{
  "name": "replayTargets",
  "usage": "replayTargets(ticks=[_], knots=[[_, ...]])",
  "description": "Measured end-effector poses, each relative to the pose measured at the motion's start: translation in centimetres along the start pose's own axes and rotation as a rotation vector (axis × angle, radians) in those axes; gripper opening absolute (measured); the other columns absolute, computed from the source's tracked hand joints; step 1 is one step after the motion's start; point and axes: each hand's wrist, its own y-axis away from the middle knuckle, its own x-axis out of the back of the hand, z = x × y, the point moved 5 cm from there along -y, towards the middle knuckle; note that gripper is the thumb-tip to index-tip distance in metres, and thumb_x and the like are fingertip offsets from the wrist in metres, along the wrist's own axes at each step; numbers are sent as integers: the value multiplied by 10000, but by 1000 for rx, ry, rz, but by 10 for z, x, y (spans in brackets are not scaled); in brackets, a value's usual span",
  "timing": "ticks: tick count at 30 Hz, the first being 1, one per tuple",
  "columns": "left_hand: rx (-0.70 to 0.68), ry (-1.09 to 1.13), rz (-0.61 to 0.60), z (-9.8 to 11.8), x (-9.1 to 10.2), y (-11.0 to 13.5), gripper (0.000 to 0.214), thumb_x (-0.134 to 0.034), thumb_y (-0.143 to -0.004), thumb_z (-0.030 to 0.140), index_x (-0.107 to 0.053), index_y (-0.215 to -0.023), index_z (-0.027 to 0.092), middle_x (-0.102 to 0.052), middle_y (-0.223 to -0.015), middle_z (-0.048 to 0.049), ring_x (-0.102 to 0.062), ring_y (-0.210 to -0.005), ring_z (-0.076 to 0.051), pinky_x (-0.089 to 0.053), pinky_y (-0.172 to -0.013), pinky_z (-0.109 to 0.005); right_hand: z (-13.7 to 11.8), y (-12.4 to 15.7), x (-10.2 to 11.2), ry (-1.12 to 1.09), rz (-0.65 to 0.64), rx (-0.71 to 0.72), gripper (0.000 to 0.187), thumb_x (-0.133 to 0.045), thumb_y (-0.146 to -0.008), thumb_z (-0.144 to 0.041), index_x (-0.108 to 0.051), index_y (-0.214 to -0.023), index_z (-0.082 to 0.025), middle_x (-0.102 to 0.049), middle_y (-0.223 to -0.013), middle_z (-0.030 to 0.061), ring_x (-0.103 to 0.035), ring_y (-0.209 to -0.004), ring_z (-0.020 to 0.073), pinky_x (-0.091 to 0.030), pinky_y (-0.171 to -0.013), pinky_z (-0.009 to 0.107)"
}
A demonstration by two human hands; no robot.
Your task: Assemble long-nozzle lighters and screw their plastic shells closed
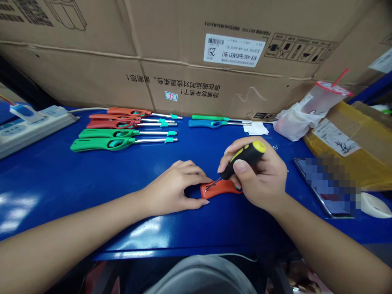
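An orange lighter (223,187) lies on the blue table in front of me, its right part hidden under my right hand. My left hand (176,185) steadies the lighter's left end, thumb at the near side and fingers at the far side. In my right hand (265,175) is a screwdriver (241,160) with a black and yellow handle, held tilted. Its thin shaft points down to the left, and the tip meets the lighter's handle near its left end.
Green lighters (102,143) and red-orange lighters (113,122) lie in a group at back left, near a power strip (33,126). A blue lighter (205,123) lies behind my hands. At right are a phone (324,188), a bagged cup (324,100) and a taped parcel (352,159). Cardboard (174,41) walls the back.
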Motion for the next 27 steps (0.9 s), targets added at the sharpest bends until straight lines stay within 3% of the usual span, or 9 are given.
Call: replayTargets(ticks=[16,27], knots=[[-18,-11,7,0,-1,0,361,-799,-923,388,-739,-1247,240,-766,-1153,-55,-678,-1072,-240,-427,-930,-366,2,4,0,-4,-17,-9,189,-721,-977,-309,-655,-1147,-260,-732,-917,21,-703,-705,135,-546,-524,228],[-44,-18,23,1,-1,0,323,-786,-941,383,-738,-1223,235,-756,-1097,-43,-671,-1025,-225,-413,-898,-362,-6,2,-5,11,-85,73,176,-704,-984,-273,-654,-1150,-247,-740,-892,15,-631,-600,105,-530,-513,227]])
